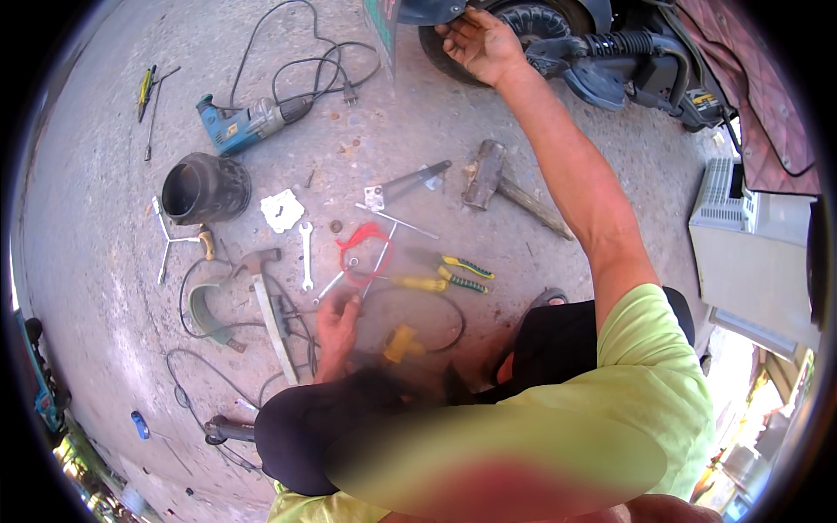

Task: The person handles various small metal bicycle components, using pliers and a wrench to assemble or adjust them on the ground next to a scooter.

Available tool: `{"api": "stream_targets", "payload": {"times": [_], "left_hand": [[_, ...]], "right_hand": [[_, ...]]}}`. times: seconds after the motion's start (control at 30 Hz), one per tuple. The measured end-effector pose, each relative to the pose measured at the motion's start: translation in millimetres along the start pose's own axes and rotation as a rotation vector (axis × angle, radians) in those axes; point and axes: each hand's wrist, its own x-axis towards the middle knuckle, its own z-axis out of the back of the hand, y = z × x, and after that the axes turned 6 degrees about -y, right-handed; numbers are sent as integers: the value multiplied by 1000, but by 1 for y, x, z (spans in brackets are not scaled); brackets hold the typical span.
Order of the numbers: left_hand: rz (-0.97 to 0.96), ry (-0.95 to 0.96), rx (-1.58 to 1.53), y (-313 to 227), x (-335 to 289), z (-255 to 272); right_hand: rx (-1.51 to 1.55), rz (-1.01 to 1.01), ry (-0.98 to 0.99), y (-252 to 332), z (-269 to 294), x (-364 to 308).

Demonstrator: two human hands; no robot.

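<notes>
My right arm stretches forward to the scooter, where my right hand turns its palm up with fingers curled. Its fingertips grip the lower edge of a dark mudguard, close to a small bolt, in front of the wheel. Low over the floor, my left hand has its fingers bent together; what they hold, if anything, cannot be made out. Just ahead of it lie a silver T-handle wrench, a red cord loop and a small spanner. Yellow-handled pliers rest to its right.
A blue corded drill, black pot-like cylinder, combination spanner, hammer and sledgehammer lie about on concrete. Cables loop at left. A white slatted box stands at right beside the scooter.
</notes>
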Motion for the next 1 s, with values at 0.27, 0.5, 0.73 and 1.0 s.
{"api": "stream_targets", "payload": {"times": [0.27, 0.5, 0.73, 1.0], "left_hand": [[31, -12, 59, -7, -3, -1], [9, 3, 36, -3, -1, -5], [30, -26, 26, -13, -2, 1], [1, -82, 24, -6, -10, 17]], "right_hand": [[69, -263, -17, 20, -11, -3], [113, -302, -48, 22, -1, 13], [6, -112, -116, -9, 42, -5], [-706, -341, 38, -189, -20, -110]]}}
